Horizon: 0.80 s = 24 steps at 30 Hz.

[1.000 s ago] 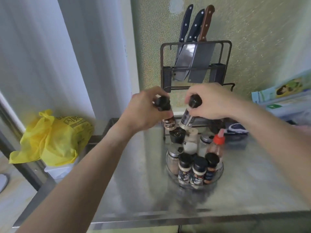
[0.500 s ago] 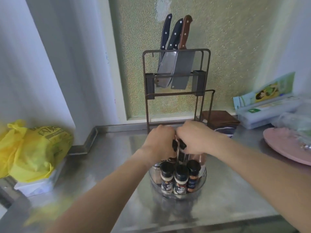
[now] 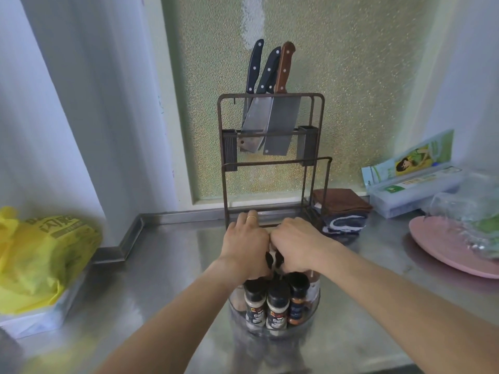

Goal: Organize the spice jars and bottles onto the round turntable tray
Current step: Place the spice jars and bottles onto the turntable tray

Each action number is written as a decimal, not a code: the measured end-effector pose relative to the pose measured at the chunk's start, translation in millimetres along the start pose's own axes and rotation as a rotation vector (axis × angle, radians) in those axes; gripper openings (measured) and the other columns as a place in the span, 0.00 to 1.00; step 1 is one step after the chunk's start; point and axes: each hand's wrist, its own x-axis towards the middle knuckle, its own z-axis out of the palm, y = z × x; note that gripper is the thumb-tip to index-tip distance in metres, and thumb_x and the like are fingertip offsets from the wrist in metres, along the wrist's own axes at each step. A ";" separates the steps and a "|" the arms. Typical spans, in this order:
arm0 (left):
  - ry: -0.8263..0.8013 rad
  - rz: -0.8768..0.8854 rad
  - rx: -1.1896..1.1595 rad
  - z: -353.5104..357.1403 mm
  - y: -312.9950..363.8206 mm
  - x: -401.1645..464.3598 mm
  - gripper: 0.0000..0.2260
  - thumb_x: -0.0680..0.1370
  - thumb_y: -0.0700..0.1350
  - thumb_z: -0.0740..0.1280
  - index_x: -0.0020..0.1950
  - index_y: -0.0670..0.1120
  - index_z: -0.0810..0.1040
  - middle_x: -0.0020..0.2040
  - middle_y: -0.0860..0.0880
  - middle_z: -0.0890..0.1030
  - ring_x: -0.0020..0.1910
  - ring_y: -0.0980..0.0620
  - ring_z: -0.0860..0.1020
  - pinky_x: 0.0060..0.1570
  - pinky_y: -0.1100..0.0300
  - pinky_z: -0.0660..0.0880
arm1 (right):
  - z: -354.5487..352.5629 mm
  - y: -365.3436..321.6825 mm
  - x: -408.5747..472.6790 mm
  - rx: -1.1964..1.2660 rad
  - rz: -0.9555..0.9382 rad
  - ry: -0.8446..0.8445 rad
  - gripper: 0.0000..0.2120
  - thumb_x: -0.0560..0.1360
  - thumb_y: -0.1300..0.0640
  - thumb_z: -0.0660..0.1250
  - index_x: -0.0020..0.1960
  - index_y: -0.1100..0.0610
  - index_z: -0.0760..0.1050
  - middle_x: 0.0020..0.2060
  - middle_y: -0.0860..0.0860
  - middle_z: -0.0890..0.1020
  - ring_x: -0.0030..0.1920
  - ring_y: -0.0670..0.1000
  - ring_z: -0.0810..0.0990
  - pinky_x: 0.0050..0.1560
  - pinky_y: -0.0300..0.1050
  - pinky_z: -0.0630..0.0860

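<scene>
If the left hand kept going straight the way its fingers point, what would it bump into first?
Probably the bottom bar of the knife rack just beyond the left hand, whose fingertips already reach about level with it; depth is hard to judge.

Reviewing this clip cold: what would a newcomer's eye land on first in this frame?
Probably the two hands, left hand and right hand, pressed together over the crowded round turntable tray, with three black-capped spice jars lined along its near edge. Next, the knife rack with cleavers against the wall behind, and the yellow bag at far left.
</scene>
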 end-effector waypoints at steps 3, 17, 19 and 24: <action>-0.039 -0.031 -0.021 0.3 0.2 1.0 0.27 0.67 0.59 0.77 0.61 0.47 0.82 0.71 0.41 0.68 0.71 0.39 0.67 0.71 0.48 0.70 | -1.9 -1.3 0.3 0.000 -0.001 0.012 0.15 0.70 0.50 0.74 0.39 0.53 0.68 0.45 0.54 0.83 0.53 0.59 0.81 0.46 0.49 0.65; 0.413 -0.229 -0.540 -13.2 -24.7 -55.2 0.15 0.84 0.52 0.61 0.69 0.53 0.76 0.63 0.47 0.77 0.63 0.43 0.77 0.56 0.50 0.76 | 2.5 18.0 -60.8 0.380 0.284 0.602 0.15 0.83 0.50 0.60 0.65 0.54 0.77 0.58 0.48 0.79 0.58 0.48 0.78 0.57 0.40 0.73; 0.449 -0.305 -0.471 -0.8 -30.8 -66.0 0.15 0.85 0.45 0.58 0.70 0.49 0.75 0.62 0.44 0.77 0.61 0.39 0.78 0.51 0.49 0.75 | 22.5 22.8 -77.2 0.444 0.446 0.682 0.12 0.83 0.54 0.60 0.62 0.55 0.78 0.55 0.50 0.81 0.54 0.51 0.81 0.49 0.41 0.72; 0.080 -0.471 -0.399 44.8 -28.8 -88.9 0.19 0.82 0.38 0.56 0.73 0.46 0.68 0.65 0.41 0.74 0.60 0.34 0.79 0.51 0.47 0.74 | 92.7 18.1 -87.7 0.517 0.667 0.401 0.13 0.83 0.56 0.59 0.63 0.54 0.77 0.60 0.54 0.81 0.59 0.59 0.81 0.51 0.54 0.79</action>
